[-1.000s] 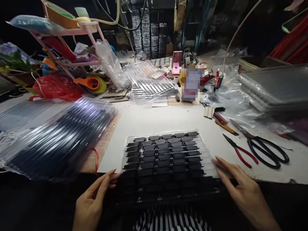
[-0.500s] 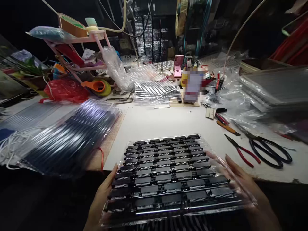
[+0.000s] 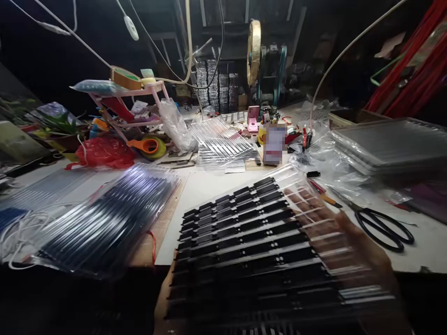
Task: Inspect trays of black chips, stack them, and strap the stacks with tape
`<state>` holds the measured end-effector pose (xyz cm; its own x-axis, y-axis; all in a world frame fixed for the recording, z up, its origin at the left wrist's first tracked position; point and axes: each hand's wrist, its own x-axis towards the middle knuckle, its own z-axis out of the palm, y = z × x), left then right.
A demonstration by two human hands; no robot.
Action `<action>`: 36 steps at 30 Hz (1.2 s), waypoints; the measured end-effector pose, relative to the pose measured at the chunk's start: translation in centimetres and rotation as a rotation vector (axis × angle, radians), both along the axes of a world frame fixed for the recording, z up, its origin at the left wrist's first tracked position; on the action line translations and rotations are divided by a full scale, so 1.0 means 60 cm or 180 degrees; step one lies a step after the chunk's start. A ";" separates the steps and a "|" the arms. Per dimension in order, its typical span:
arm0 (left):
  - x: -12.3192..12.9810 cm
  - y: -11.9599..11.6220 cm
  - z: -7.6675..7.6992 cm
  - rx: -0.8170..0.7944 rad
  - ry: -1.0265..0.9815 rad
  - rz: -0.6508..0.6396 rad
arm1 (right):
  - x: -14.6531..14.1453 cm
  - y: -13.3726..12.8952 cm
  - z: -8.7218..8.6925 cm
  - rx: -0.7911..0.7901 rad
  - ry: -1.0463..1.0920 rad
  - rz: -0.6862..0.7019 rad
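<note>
A clear plastic tray point(image 3: 328, 223) with rows of black multi-pin parts point(image 3: 240, 218) is held up at the table's front edge, tilted with its right side higher. My right hand point(image 3: 366, 265) grips the right side; its fingers show blurred through the clear plastic from underneath. At the left edge, my left hand point(image 3: 164, 298) is closed on the same tray, most of its fingers hidden behind it. The near rows are dark and smeared by motion.
A stack of filled clear trays point(image 3: 108, 218) lies to the left, by a coiled white cable point(image 3: 21, 232). Black-handled scissors point(image 3: 384, 228) and an orange-handled cutter point(image 3: 330, 200) lie at right. Farther back are stacked clear trays point(image 3: 391, 139), empty trays point(image 3: 223, 139) and a phone point(image 3: 274, 146).
The tray has tilted, its right side rising and its rows now slanting, with my right hand raised along with it. The red-handled pliers are now hidden. The view has tipped up slightly.
</note>
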<state>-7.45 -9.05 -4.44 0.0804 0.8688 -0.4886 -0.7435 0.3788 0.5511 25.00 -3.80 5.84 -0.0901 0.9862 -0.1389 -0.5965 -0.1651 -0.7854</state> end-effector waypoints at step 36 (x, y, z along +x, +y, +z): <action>-0.007 0.120 -0.037 -0.0067 0.1786 -0.0099 | 0.023 0.039 -0.120 -0.1263 0.1828 -0.0181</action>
